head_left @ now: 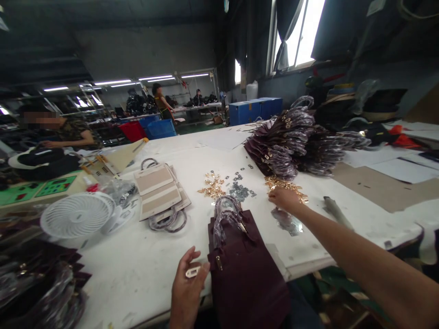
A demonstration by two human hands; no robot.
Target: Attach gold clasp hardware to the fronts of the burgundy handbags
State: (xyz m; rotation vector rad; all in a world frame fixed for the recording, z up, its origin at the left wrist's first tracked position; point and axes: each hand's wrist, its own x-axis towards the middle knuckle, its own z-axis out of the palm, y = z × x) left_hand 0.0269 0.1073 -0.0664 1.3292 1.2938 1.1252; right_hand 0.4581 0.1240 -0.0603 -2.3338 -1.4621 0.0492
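A dark maroon bag panel with plastic-wrapped handles lies at the near edge of the white table. My left hand rests beside its left edge, pinching a small pale metal fitting between thumb and fingers. My right hand reaches out over the table, fingers curled down onto a pile of gold fittings. Whether it holds one is hidden.
More gold fittings and grey pieces lie mid-table. A heap of wrapped dark handles sits behind. Beige panels, a white fan and a metal tool lie around. A seated person is at left.
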